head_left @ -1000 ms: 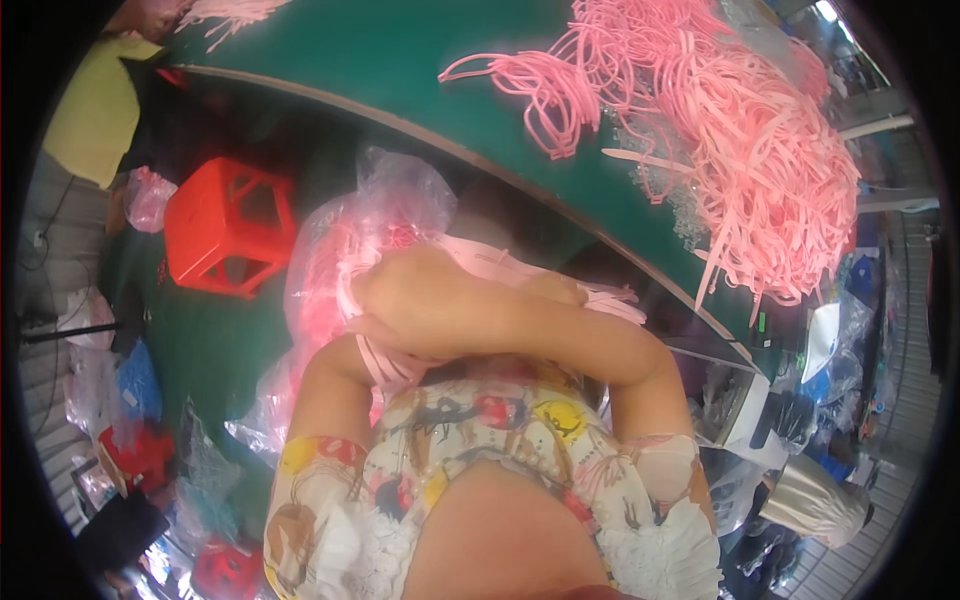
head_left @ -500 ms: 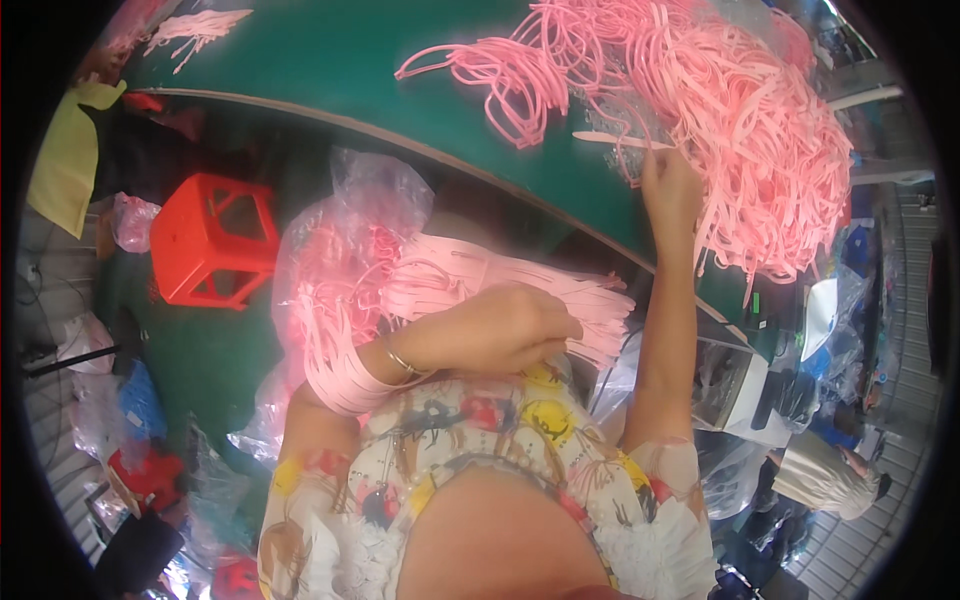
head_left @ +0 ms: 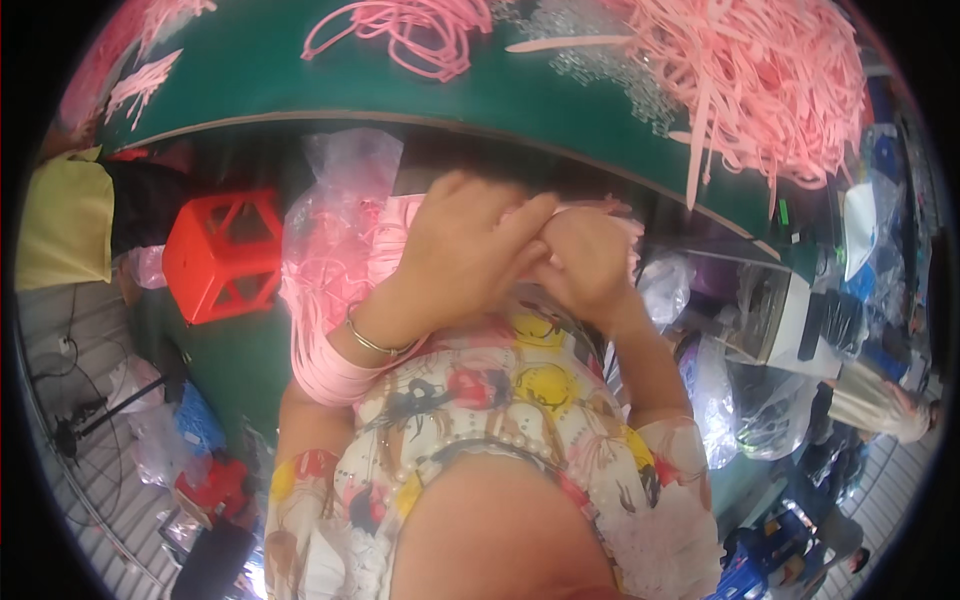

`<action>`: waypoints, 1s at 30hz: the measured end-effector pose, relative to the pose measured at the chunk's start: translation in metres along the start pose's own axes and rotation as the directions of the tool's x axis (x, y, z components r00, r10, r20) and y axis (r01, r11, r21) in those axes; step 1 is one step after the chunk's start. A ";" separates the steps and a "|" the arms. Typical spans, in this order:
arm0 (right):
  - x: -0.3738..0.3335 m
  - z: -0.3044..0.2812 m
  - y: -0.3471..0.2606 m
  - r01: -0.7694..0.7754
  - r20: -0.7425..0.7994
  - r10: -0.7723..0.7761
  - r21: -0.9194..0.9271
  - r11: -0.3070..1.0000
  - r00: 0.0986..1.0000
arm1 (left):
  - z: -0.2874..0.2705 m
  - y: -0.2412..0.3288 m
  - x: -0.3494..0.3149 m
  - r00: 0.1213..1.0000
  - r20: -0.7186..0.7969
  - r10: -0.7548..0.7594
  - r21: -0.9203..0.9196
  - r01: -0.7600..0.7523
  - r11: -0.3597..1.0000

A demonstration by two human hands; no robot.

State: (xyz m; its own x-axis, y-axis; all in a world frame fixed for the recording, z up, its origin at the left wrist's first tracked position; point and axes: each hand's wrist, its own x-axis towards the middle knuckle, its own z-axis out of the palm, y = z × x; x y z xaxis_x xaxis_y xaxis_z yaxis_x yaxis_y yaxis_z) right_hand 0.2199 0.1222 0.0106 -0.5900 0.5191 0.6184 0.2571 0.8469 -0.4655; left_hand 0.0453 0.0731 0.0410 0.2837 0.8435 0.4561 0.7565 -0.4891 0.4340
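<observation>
My left hand (head_left: 470, 245) and my right hand (head_left: 588, 258) meet in front of my chest, fingers bent and touching or nearly so. Both look closed, though motion blurs the left fingertips and whatever they pinch is hidden. Under and behind them lies a bundle of flat pink straps (head_left: 392, 232), its ends showing past the right hand. Some straps (head_left: 315, 345) hang in loops around my left forearm, by the bracelet (head_left: 368, 335). On the green table (head_left: 250, 75) sits a big tangled pile of pink straps (head_left: 770, 90).
Small clear or silvery pieces (head_left: 625, 80) lie beside the pile, with pink cords (head_left: 420, 35) further left. A clear plastic bag (head_left: 350, 165) touches the bundle. A red stool (head_left: 220, 255) stands left, and another person (head_left: 880, 405) is at far right.
My right hand has come back from the strap pile on the table to my left hand. My left hand has lifted and its fingers have moved. The view has shifted.
</observation>
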 end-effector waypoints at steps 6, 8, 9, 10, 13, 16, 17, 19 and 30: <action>-0.070 0.011 0.061 -0.474 -0.003 0.478 0.124 0.872 0.878 | 0.006 -0.004 -0.029 0.942 0.253 -0.223 -0.317 0.298 0.901; -0.095 0.008 0.088 -0.475 0.003 0.481 -0.154 0.867 0.877 | -0.004 -0.012 -0.031 0.937 0.281 -0.210 -0.309 0.295 0.904; -0.098 0.008 0.092 -0.454 0.017 0.479 -0.290 0.842 0.878 | -0.007 -0.014 -0.032 0.933 0.290 -0.212 -0.306 0.300 0.904; -0.100 0.007 0.092 -0.437 0.077 0.481 -0.310 0.844 0.873 | -0.007 -0.014 -0.033 0.940 0.225 -0.255 -0.334 0.320 0.887; -0.099 0.009 0.091 -0.379 0.210 0.479 -0.382 0.843 0.852 | -0.018 -0.006 -0.039 0.877 0.231 -0.422 -0.352 0.479 0.804; -0.095 0.016 0.089 -0.330 0.254 0.457 -0.417 0.847 0.853 | -0.029 -0.011 -0.046 0.846 0.225 -0.484 -0.387 0.533 0.752; -0.092 0.013 0.086 -0.324 0.268 0.440 -0.384 0.864 0.857 | -0.031 -0.011 -0.049 0.846 0.188 -0.500 -0.402 0.530 0.746; -0.094 0.009 0.083 -0.316 0.348 0.408 -0.292 0.903 0.844 | -0.034 -0.014 -0.054 0.842 0.110 -0.528 -0.442 0.517 0.733; -0.105 0.010 0.039 -0.190 0.366 0.300 -0.308 0.932 0.881 | -0.044 -0.016 -0.062 0.826 0.109 -0.553 -0.460 0.535 0.709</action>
State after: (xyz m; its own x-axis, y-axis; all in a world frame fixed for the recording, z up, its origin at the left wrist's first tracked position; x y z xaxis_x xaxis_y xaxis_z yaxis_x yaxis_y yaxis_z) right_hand 0.2843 0.0993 -0.0783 -0.7224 0.6693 0.1736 0.5875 0.7266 -0.3564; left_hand -0.0107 0.0192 0.0400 -0.1194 0.9915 0.0523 0.4170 0.0023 0.9089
